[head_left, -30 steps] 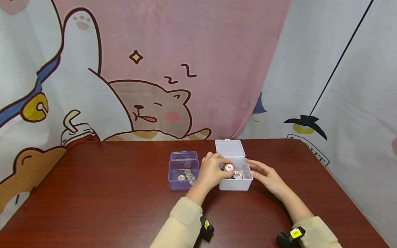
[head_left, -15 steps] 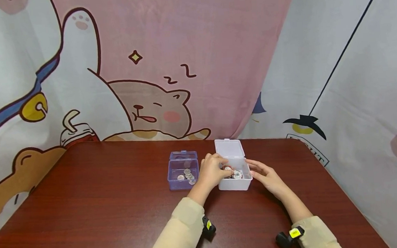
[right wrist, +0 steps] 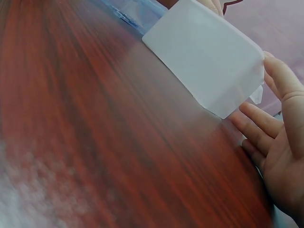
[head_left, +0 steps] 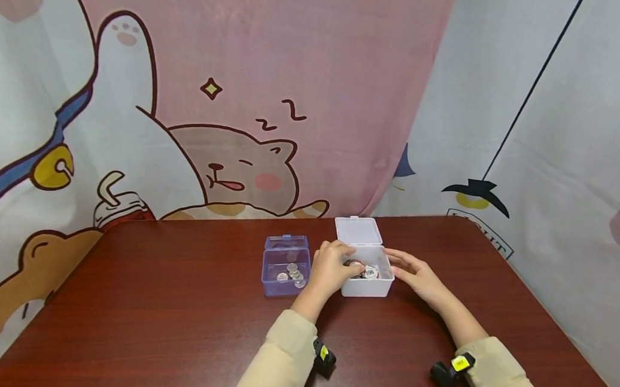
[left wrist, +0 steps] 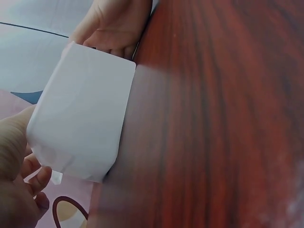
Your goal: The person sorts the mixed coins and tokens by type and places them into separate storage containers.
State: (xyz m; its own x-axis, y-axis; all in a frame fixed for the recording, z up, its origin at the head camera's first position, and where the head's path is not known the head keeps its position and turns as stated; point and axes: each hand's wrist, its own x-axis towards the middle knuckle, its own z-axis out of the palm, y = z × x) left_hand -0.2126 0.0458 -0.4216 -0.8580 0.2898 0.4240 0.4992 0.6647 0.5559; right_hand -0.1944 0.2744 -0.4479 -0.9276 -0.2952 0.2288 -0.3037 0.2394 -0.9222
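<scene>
A small white plastic box (head_left: 367, 289) with its lid (head_left: 358, 231) raised stands toward the far side of the table. Poker chips lie inside; a white-faced one (head_left: 371, 272) shows best, and a reddish one (head_left: 356, 264) is partly covered. My left hand (head_left: 327, 270) reaches over the box's left wall, thumb and fingers spread above the chips. Whether they touch a chip is hidden. Along the right wall, my right hand (head_left: 421, 278) rests its fingertips against the box. The left wrist view shows both hands flanking the white box (left wrist: 85, 109).
Just left of the white box stands a blue translucent box (head_left: 272, 287), lid up, with several silver coins (head_left: 294, 271) inside. Both boxes sit on a dark red wooden table (head_left: 152, 324). A printed cloth (head_left: 335, 96) hangs behind the table.
The red poker chip between my left thumb and fingers has gone down among the other chips in the white box. My right hand has stayed at the box's right side.
</scene>
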